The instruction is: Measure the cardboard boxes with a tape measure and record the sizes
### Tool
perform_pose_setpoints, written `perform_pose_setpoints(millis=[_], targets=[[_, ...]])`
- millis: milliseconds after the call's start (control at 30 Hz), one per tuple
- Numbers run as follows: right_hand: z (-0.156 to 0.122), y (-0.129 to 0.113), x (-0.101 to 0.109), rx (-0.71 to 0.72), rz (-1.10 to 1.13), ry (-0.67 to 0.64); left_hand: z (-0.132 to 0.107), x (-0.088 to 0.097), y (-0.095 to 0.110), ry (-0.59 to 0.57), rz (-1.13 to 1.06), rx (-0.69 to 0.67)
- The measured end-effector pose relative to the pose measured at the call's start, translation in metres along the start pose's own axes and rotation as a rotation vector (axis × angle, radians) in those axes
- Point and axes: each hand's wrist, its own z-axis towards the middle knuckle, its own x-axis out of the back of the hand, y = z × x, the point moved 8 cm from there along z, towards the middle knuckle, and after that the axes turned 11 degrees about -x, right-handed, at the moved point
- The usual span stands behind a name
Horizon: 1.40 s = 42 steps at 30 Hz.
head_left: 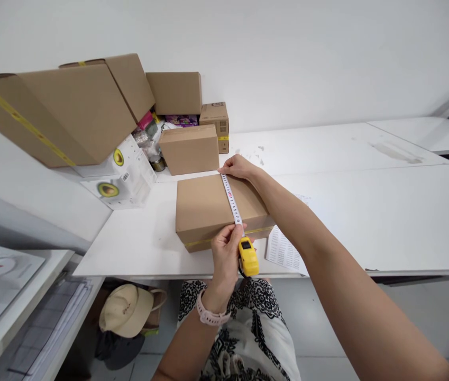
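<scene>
Two bare hands share one tape measure (248,257) over one brown carton (200,203) lying on the white worktop (367,227). Behind that carton stand one mid-sized brown box (190,152) and one taller box (174,92) against the wall; beside them is a small printed box (215,117), and whether its lower, yellow-taped part is a second box I cannot tell. To the left, two large boxes (69,108) sit up high, the nearer crossed by one strip of yellow tape, above white packaging (123,182) showing two avocado pictures. One printed sheet (283,248) lies partly under the right forearm, and two caps, one beige (127,309) and one dark (123,349), are below the worktop at the left. The left hand (225,247), with one pale pink watch (211,316) on its wrist, is at the carton's near edge, its thumb pressed on the blade close to the yellow case, which hangs just right of the fingers. The right hand (240,166) is at the far edge, thumb and fingertips pinched together on the blade's end. Between them the blade runs straight across the carton's top, which lies directly beneath.
</scene>
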Motion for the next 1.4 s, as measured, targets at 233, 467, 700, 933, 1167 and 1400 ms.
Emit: perform_pose_setpoints(millis=[233,467,700,933,1167,1400], targets=[[-0.011,-0.003,0.005,-0.006,-0.039,-0.032,0.002,0.001,0.002,-0.059,-0.020,-0.067],[-0.059,-0.022,0.069,0.218,0.272,0.108,-0.018,0.027,0.072,-0.042,-0.030,-0.349],[-0.197,0.087,0.069,0.069,0.537,0.486,-0.027,0.121,0.118,0.141,0.146,-0.689],[-0.255,0.181,-0.048,-0.232,0.620,0.280,0.002,0.173,0.039,0.066,0.102,-0.242],[-0.265,0.107,-0.018,0.026,0.458,0.468,0.007,0.142,0.095,-0.033,0.053,-0.382],[-0.234,0.105,0.015,-0.016,0.450,0.762,0.036,0.104,0.127,-0.063,0.071,-0.307]])
